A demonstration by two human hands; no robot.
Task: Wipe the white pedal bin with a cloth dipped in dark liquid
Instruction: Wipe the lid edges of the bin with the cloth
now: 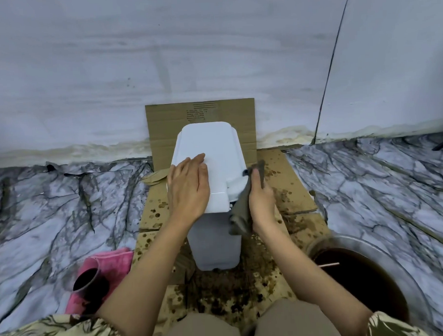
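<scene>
The near left part of the white pedal bin's [209,148] lid is being covered by the left hand [188,192], and its right side at 3 o'clock is being screened by the grey cloth [242,212] and the right hand [261,204]. The right hand's fingertips are being hidden in the cloth folds. The basin of dark liquid [359,278] at 4 o'clock is being partly masked by the right forearm, and its near rim is being cut off near the lower edge. Print on the cardboard [200,113] at 12 o'clock is being blurred beyond reading. The pedal is being hidden under the bin's base.
</scene>
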